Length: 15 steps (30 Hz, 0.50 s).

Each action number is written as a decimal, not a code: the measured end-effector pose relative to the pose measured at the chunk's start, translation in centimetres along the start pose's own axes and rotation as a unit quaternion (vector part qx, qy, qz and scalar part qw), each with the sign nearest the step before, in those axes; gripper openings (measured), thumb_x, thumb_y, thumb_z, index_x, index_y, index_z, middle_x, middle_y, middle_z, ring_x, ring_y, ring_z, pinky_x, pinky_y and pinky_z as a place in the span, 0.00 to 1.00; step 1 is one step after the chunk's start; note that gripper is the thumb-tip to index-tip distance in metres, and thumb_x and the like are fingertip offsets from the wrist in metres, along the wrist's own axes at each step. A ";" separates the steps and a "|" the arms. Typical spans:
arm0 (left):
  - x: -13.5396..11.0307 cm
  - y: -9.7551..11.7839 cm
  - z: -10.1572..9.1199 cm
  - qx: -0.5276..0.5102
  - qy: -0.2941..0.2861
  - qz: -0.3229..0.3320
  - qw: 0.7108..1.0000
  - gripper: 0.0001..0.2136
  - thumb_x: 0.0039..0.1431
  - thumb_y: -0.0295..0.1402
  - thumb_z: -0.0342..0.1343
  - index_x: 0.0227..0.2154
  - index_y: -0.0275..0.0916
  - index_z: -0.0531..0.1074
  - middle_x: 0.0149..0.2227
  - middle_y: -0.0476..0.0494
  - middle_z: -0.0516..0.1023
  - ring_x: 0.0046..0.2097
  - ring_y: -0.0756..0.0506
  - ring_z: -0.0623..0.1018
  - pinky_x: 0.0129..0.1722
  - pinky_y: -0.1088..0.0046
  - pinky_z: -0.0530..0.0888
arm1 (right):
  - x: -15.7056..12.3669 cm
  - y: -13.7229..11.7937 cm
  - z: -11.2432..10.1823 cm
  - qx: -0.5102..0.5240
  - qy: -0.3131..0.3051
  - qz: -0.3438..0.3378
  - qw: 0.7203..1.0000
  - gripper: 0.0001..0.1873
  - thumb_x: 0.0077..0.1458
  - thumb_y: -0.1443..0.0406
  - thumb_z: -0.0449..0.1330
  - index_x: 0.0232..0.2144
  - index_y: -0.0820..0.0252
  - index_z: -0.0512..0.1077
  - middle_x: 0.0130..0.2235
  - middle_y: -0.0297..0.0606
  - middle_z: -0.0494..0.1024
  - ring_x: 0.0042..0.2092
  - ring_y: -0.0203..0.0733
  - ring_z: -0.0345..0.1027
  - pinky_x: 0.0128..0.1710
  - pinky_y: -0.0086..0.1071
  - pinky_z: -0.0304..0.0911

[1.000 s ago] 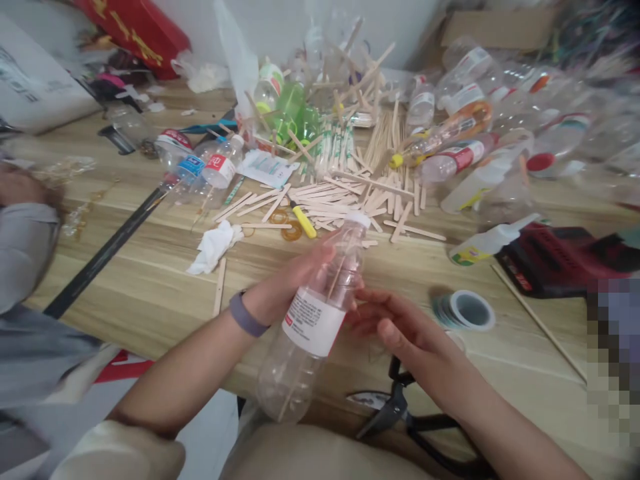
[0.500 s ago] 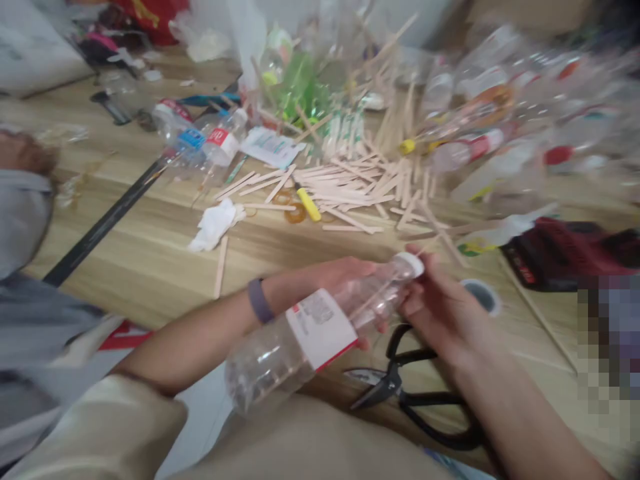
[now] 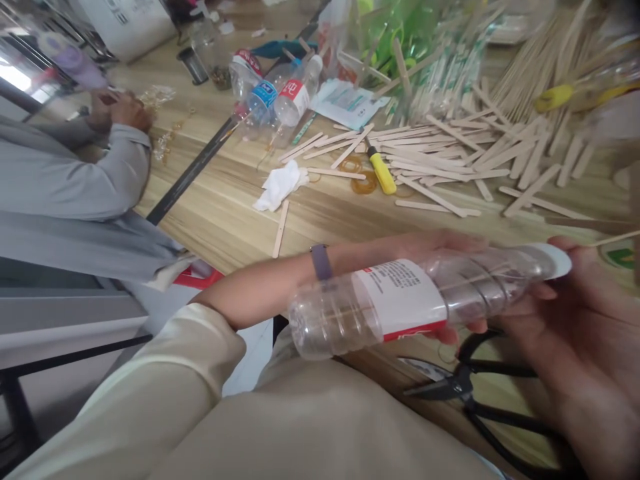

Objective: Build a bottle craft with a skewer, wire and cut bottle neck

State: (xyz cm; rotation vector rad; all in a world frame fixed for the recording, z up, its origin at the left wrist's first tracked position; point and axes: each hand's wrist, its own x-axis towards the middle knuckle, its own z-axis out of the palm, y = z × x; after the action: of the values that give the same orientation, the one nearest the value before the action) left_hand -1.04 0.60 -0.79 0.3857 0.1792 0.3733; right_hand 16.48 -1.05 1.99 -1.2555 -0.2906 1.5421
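Note:
A clear plastic bottle [image 3: 330, 323] with a white and red label lies tilted across in front of me, its white cap [image 3: 557, 260] toward the right. My left hand [image 3: 450, 241] is wrapped round the bottle's middle from behind, fingertips showing beneath it. At the cap end, my right hand [image 3: 585, 327] has its fingers closed about the cap and neck. A thin wooden stick [image 3: 617, 237] juts out beyond the cap, and a thin line shows inside the bottle. Below the bottle, black-handled scissors [image 3: 463, 387] lie on the table with blades apart, partly behind my right hand.
Flat wooden sticks [image 3: 450, 160] are heaped across the table [image 3: 225, 227], beside a yellow-handled screwdriver [image 3: 383, 172] and rubber bands. A crumpled tissue [image 3: 281, 185] and several bottles [image 3: 263, 97] lie left. Another person's hands [image 3: 127, 110] are at the far left.
My view has shifted toward the left, so the table items appear further right. The bottle lies more level and looks nearer; both hands stay on it.

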 end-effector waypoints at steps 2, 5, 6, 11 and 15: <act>0.1 0.0 0.1 -0.002 0.021 -0.007 1.000 0.23 0.66 0.41 0.41 0.56 0.33 0.69 0.32 0.44 0.80 0.31 0.43 0.81 0.27 0.66 0.77 | 0.2 0.0 -0.2 -0.004 0.005 0.002 1.000 0.33 0.11 0.66 0.82 0.27 0.60 0.75 0.27 0.25 0.65 0.22 0.24 0.52 0.15 0.17 0.62; 0.3 0.2 0.1 -0.005 0.016 -0.022 1.000 0.26 0.69 0.39 0.32 0.56 0.30 0.69 0.30 0.42 0.81 0.30 0.43 0.81 0.28 0.63 0.76 | 0.3 0.0 -0.3 0.006 -0.004 0.005 1.000 0.28 0.17 0.67 0.81 0.25 0.60 0.74 0.27 0.25 0.64 0.23 0.24 0.50 0.15 0.17 0.60; 0.3 0.3 -0.1 -0.010 0.005 -0.024 1.000 0.28 0.69 0.39 0.30 0.55 0.30 0.70 0.31 0.41 0.81 0.32 0.42 0.81 0.29 0.62 0.76 | 0.3 0.0 -0.1 0.012 -0.005 0.009 1.000 0.24 0.23 0.68 0.80 0.25 0.60 0.73 0.27 0.25 0.63 0.23 0.24 0.49 0.16 0.17 0.60; 0.4 0.4 -0.7 -0.036 -0.033 -0.036 0.998 0.32 0.69 0.40 0.26 0.45 0.30 0.77 0.32 0.40 0.81 0.34 0.40 0.82 0.30 0.58 0.74 | -0.9 -0.3 1.7 0.044 0.056 0.036 0.997 0.11 0.60 0.70 0.58 0.24 0.62 0.71 0.25 0.28 0.61 0.20 0.25 0.49 0.16 0.16 0.58; 0.3 0.2 -0.6 -0.023 -0.017 -0.015 0.999 0.31 0.69 0.39 0.27 0.48 0.32 0.77 0.33 0.42 0.81 0.34 0.41 0.82 0.31 0.57 0.72 | -1.2 -0.2 2.3 0.029 0.072 0.036 0.996 0.15 0.62 0.70 0.54 0.22 0.62 0.70 0.25 0.28 0.58 0.20 0.25 0.46 0.16 0.16 0.56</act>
State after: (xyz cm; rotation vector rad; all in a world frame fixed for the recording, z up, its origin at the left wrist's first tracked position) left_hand -1.01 1.08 -1.25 0.3438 0.1418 0.3403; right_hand 14.51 -1.02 3.73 -1.3371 -0.1074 1.5012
